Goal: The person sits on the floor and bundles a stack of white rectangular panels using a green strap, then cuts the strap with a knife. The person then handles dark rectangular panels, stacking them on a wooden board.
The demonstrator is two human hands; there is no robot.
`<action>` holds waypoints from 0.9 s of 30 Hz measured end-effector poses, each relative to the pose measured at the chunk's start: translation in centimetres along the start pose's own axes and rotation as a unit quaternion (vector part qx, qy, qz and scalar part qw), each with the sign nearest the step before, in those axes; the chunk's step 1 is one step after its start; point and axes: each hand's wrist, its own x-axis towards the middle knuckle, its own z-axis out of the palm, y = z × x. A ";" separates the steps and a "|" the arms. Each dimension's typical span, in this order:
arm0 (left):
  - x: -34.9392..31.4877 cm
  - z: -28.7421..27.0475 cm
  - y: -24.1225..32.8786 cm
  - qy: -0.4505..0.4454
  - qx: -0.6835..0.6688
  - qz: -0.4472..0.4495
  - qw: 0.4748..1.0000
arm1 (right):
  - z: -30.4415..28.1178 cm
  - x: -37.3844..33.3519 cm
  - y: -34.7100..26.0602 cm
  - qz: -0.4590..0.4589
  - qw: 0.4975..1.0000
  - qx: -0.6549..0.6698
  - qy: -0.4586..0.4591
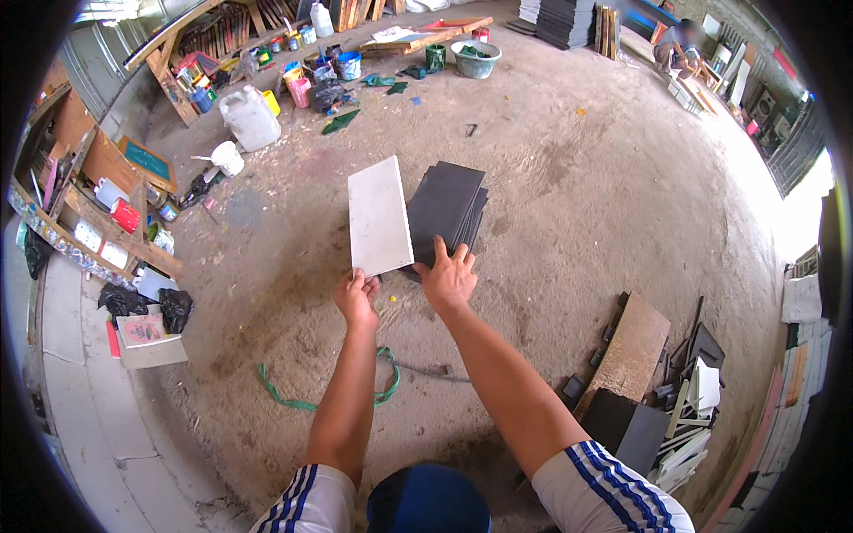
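My left hand (357, 299) is closed on the near left corner of a flat white rectangular panel (379, 216), pinching it between thumb and fingers. The panel is tilted above the floor, its right edge over a stack of black sheets (447, 206). On the near part of that stack lies my right hand (450, 279), fingers spread and pressed on the top sheet. Its thumb reaches toward the panel's near right corner; whether it touches the panel I cannot tell. The black sheets are slightly fanned out along their right side.
Green strap (293, 404) lies loose on the concrete floor near my left forearm. A brown board (631, 346) and white scraps (702, 391) sit at the right. Paint cans, a white jerrycan (251, 120) and a grey basin (476, 60) stand farther back. Another person (682, 51) sits far right.
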 end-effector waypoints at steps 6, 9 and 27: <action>-1.2 0.2 -0.6 -0.018 -0.012 0.002 1.000 | 1.9 1.4 5.0 -0.118 0.989 -0.084 0.014; -1.4 0.3 -1.1 -0.020 -0.022 0.001 1.000 | 2.8 1.7 6.9 -0.149 0.988 -0.035 0.037; -3.1 2.4 -2.8 -0.046 0.073 -0.008 0.996 | -0.9 0.9 10.0 0.254 0.748 0.613 0.009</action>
